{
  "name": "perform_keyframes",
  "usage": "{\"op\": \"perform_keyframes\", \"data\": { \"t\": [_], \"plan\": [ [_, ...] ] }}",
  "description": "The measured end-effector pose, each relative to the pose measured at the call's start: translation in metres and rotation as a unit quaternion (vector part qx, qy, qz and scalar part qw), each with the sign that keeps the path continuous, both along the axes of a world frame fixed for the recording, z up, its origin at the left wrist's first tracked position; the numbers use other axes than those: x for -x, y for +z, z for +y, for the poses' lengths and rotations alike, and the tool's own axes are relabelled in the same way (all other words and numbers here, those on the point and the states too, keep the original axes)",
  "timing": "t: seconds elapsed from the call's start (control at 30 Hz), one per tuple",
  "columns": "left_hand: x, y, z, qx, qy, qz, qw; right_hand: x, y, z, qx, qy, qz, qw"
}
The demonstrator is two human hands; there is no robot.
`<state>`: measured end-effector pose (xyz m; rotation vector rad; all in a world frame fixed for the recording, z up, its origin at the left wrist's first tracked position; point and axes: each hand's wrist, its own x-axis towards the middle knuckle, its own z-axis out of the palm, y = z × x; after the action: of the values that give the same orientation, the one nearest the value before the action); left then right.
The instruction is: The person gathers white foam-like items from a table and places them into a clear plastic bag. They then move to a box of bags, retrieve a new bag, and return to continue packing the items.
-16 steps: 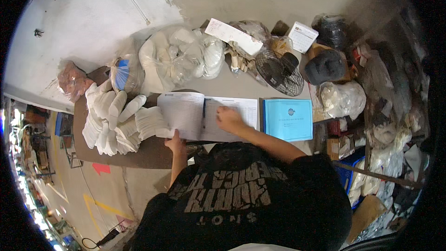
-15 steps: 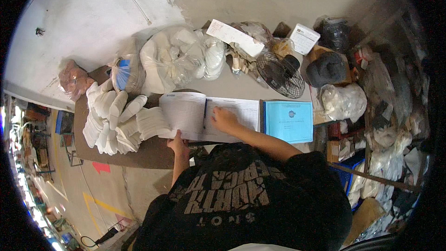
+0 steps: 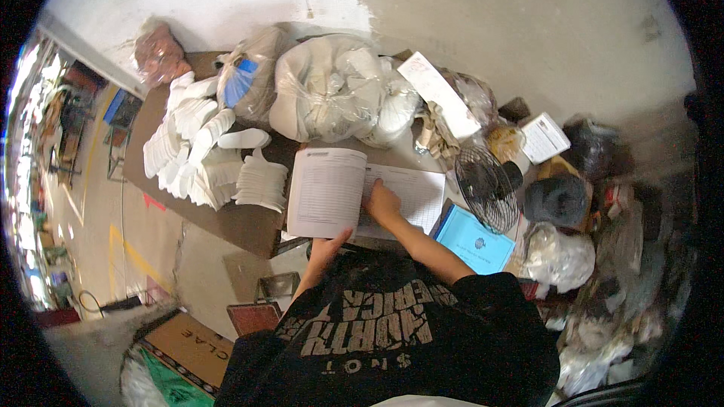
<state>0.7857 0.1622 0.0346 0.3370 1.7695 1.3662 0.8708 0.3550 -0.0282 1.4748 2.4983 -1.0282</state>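
An open record book [image 3: 411,190] with ruled, printed pages lies at the front of the table. My left hand [image 3: 329,247] grips the lower edge of its left half [image 3: 324,196], thumb on the page, and that half is tilted up. My right hand [image 3: 382,202] rests on the right page beside the fold, its fingers curled together; whether anything thin is between them is hidden. Right of the book lies a light blue booklet [image 3: 477,241]. Stacks of white shoe-sole-shaped pieces [image 3: 197,147] sit to the left.
Behind the book stand clear bags of pale pieces [image 3: 326,94] and a bag with a blue item [image 3: 241,83]. A black wire-guarded fan [image 3: 486,188], a long white box [image 3: 437,94] and a desk calendar [image 3: 544,138] are at the right. A cardboard box [image 3: 188,343] is at lower left.
The view has turned, shifting the table contents. My left hand has lifted the book's left half more upright. My right hand has come closer to the fold.
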Motion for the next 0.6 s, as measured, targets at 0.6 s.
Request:
{"op": "perform_keyframes", "data": {
  "t": [0.6],
  "plan": [
    [-0.020, -0.021, 0.024, -0.142, -0.332, -0.032, 0.932, -0.281, 0.013, -0.004, -0.008, -0.085, -0.140, 0.987]
  ]
}}
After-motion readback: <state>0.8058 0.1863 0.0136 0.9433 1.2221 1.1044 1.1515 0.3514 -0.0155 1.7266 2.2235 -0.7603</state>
